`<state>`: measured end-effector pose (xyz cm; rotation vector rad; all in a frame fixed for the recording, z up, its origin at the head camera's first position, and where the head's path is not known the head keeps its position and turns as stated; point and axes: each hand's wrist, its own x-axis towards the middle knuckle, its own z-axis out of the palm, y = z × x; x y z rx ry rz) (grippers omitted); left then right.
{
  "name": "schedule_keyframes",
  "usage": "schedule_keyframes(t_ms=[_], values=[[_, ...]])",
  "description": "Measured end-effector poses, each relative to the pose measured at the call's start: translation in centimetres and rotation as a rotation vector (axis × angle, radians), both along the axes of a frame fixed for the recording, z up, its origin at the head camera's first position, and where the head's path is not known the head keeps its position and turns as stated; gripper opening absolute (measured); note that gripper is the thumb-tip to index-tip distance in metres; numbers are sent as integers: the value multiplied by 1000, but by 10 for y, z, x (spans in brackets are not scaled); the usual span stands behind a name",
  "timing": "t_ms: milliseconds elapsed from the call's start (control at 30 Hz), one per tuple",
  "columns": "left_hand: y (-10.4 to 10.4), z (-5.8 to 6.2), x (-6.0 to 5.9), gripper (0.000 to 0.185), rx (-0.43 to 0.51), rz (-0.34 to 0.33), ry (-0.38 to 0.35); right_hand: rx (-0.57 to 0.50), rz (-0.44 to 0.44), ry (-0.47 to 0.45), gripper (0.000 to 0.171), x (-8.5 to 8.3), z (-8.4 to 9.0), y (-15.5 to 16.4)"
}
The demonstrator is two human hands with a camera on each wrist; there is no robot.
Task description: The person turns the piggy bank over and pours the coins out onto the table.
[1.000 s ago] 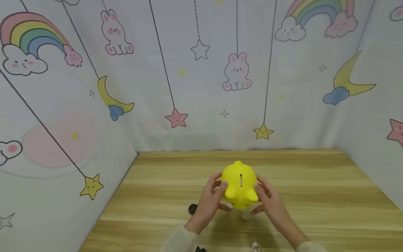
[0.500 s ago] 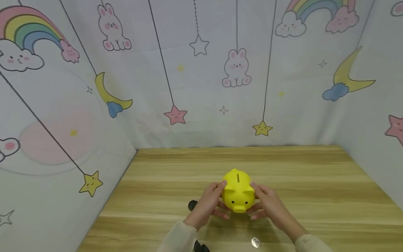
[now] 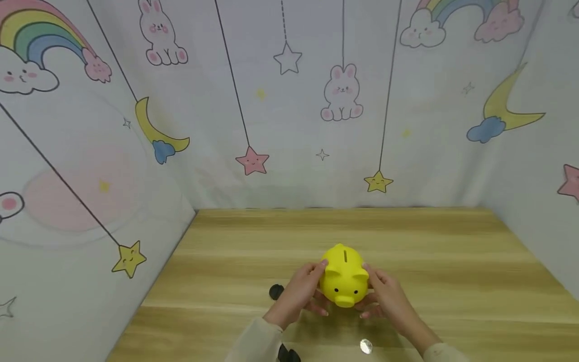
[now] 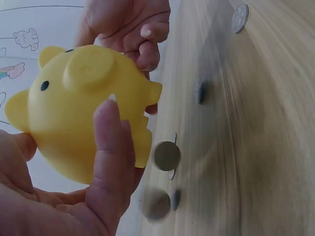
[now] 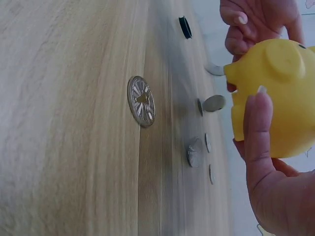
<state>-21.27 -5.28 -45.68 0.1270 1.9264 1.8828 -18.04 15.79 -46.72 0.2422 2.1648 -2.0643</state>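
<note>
While both hands [image 3: 344,296] grip piggy bank [image 3: 345,274] (raised), coins [image 4: 166,156] fall

Wooden surface [image 3: 452,281]. Black cap [image 3: 276,291] at 9 o'clock of centre, second black piece [image 3: 288,355] at 6 o'clock edge. Backdrop cloth [image 3: 289,100] with rainbows, bunnies, moons, stars at 12 o'clock, wrapping both sides.

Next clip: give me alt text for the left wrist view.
Two hands, left and right, hold a yellow plastic piggy bank above a wooden table. Several silver coins show blurred below it, and one more lies farther off.
</note>
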Motion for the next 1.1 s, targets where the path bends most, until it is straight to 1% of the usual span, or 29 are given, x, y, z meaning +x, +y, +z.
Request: schedule_keyframes(t_ms=[133,267,667,867,1100], values=[[0,0,-1,74,10,-10,16,-2,24,21,71,-2,1,1],[0,1,0,72,7,0,14,-11,43,14,70,-2,2,3],[2,5,-2,70,23,-6,27,8,21,11,71,-4,9,5],[1,7,-2,67,14,0,23,6,11,7,71,-2,11,3],[2,10,-1,67,2,-9,31,34,7,-5,70,-1,12,4]])
